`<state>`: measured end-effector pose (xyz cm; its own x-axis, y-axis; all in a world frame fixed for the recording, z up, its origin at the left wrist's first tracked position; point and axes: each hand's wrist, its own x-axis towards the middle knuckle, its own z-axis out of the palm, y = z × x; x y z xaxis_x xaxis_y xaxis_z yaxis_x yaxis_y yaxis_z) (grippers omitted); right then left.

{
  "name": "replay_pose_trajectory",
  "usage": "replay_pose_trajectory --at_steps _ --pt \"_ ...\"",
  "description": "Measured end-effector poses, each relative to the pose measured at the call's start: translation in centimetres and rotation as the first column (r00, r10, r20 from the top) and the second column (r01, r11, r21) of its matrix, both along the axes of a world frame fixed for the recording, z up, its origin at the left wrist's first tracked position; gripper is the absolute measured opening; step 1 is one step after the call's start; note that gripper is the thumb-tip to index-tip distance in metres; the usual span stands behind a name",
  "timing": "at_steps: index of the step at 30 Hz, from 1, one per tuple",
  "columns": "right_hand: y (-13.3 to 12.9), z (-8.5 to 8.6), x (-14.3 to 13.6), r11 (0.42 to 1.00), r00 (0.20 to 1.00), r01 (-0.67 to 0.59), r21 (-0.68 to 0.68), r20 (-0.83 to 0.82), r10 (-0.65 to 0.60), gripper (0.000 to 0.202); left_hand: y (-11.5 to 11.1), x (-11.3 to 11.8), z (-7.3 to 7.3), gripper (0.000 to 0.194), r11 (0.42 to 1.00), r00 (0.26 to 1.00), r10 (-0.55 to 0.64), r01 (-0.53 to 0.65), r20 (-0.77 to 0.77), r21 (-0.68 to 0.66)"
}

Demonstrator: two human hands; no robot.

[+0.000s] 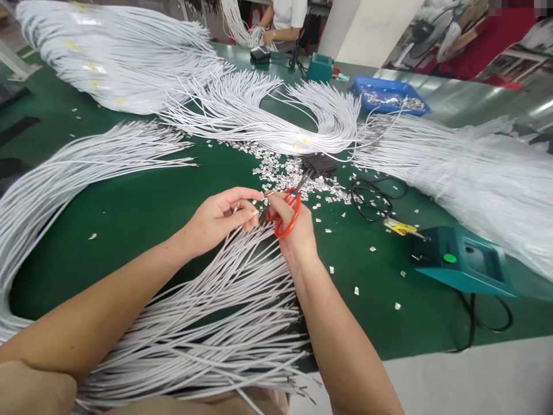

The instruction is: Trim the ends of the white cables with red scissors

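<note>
Head view — right fingers (280,204) wrap red-handled scissors (296,217), left fingers (235,195) half-curled — can't tell their hold.

Wires (207,328) in frt, bits (276,166) mid tbl (129,222), tray (384,85) behind to R.

Counted are two hands, one left hand (216,220) and one right hand (305,235), one pair of red-handled scissors (298,212), one yellow-handled tool (401,227), one blue tray (382,85) and two teal devices (464,266) (320,69). Two other people (289,20) (492,46) are pictured; white cables (259,127) and silvery pieces (276,167) are too numerous to be counted.
</note>
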<state>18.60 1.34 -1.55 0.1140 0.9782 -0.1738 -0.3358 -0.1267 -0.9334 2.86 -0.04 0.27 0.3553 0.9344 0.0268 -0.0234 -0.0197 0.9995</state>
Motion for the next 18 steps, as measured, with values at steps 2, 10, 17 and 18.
replay_pose_trajectory --at_steps 2,10,17,18 --pt "0.2 0.5 1.3 0.987 0.967 0.104 0.119 0.22 -0.129 0.025 0.3 -0.3 -0.3 0.032 1.0 1.0 -0.005 0.006 0.023 -0.026" --pt "0.1 -0.1 2.7 0.934 0.677 -0.207 0.291 0.732 -0.078 0.024 0.7 -0.8 -0.4 0.023 0.972 0.989 0.028 0.007 0.148 -0.233" --pt "-0.1 -1.3 1.7 0.824 0.271 -0.457 0.336 0.935 -0.23 0.017 0.9 -1.2 -0.5 0.028 0.951 0.97 0.033 0.045 0.242 -0.307" --pt "-0.1 -1.4 1.7 0.82 0.236 -0.465 0.333 0.94 -0.248 0.016 0.9 -1.2 -0.6 0.028 0.948 0.967 0.029 0.053 0.252 -0.313"
